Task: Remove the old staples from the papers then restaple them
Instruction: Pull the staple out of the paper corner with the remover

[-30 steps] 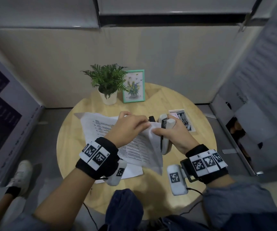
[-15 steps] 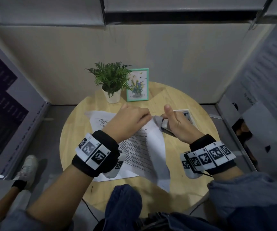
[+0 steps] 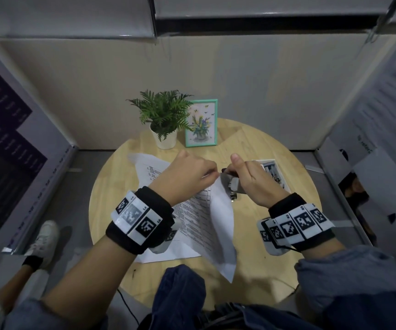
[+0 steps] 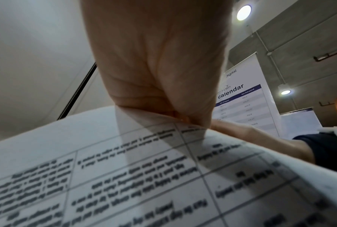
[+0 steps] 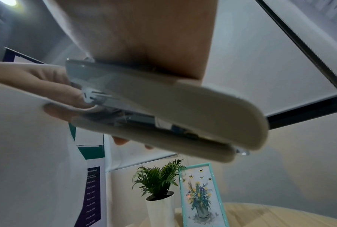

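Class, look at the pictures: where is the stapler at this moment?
In the head view the stapler is held in the right hand, above the round table, its front end at the corner of the papers pinched by the left hand.

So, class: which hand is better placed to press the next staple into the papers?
Right. The right hand already grips the stapler at the corner of the papers, which the left hand pinches.
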Demonstrator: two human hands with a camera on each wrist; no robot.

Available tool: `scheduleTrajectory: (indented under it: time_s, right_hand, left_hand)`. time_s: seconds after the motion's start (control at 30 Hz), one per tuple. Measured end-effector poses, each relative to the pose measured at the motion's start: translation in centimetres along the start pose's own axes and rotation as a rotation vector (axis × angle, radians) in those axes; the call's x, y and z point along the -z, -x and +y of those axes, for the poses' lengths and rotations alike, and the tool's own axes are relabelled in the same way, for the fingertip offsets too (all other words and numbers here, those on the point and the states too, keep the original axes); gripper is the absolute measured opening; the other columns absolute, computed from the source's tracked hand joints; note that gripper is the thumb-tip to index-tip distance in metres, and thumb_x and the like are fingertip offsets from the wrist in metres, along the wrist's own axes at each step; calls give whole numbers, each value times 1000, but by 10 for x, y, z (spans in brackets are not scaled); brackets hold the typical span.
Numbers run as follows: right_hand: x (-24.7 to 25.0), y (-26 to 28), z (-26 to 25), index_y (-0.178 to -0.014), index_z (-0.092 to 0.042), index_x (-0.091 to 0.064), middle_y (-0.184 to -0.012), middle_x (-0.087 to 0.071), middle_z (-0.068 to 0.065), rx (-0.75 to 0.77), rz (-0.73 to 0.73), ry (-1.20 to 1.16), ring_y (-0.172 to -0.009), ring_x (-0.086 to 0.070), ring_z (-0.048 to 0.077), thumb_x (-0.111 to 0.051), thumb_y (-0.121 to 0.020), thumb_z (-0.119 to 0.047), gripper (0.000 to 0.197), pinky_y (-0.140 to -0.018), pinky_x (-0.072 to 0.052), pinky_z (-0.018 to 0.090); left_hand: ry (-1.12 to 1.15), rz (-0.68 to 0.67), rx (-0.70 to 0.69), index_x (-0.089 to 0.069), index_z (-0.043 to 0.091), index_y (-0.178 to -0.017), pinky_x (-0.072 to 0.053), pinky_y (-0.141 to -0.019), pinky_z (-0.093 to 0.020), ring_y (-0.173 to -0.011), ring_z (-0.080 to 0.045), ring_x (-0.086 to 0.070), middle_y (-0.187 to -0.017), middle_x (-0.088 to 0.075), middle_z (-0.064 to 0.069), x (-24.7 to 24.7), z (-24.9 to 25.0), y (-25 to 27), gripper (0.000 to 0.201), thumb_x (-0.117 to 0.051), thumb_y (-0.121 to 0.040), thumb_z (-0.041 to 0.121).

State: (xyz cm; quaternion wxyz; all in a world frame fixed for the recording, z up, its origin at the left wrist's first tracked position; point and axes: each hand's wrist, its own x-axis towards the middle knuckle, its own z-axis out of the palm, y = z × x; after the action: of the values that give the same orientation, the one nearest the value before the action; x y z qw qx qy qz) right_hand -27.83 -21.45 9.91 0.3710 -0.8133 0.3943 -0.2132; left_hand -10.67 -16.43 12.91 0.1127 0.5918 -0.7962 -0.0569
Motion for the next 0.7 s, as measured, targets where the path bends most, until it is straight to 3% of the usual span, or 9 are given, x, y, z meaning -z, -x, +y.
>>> scheduleTrajectory:
  time_s: [0.07, 0.3, 0.43, 0.57, 0.7]
  right_hand:
    - [0, -3, 0, -64, -6, -62, -49, -50, -2, -6, 26, 1, -47, -45, 7, -15, -99, -47, 71, -51, -33, 16]
    - [-2, -5, 5, -65, -5, -64, -47, -51, -2, -17, 64, -30, -45, -46, 7, -17, -101, -42, 70, -49, -34, 14]
    - [-5, -5, 4, -66, -6, -66, -45, -50, -5, -38, 74, -6, -43, -47, 8, -18, -100, -43, 69, -48, -33, 16]
    - [-9, -6, 3, -63, -5, -65, -46, -52, -4, -39, 121, 62, -49, -51, 13, -19, -102, -38, 69, -56, -37, 27]
    - [-16, -6, 10, -58, -11, -64, -51, -58, 2, -30, 230, 219, -57, -57, 24, -10, -93, -47, 74, -64, -45, 38]
  left_hand:
    - [19, -15, -7, -61, 10, -81, -30, -86, -36, -71, -26, -57, -75, -68, -5, -3, 1, -1, 32, -41, -96, 30]
    - [19, -24, 7, -55, 14, -76, -28, -86, -34, -68, -24, -53, -71, -64, -3, -5, 2, -3, 30, -40, -96, 30]
    - [-59, -58, 21, -48, 17, -73, -28, -83, -36, -68, -24, -48, -68, -54, 0, -6, 4, -4, 28, -38, -96, 28]
    - [-56, -73, 25, -43, 17, -72, -26, -82, -35, -72, -25, -51, -68, -51, 1, -9, 4, -6, 27, -37, -97, 28]
    - [-44, -79, 16, -45, 19, -75, -25, -80, -34, -71, -21, -48, -70, -51, 3, -12, 5, -7, 25, -37, -97, 29]
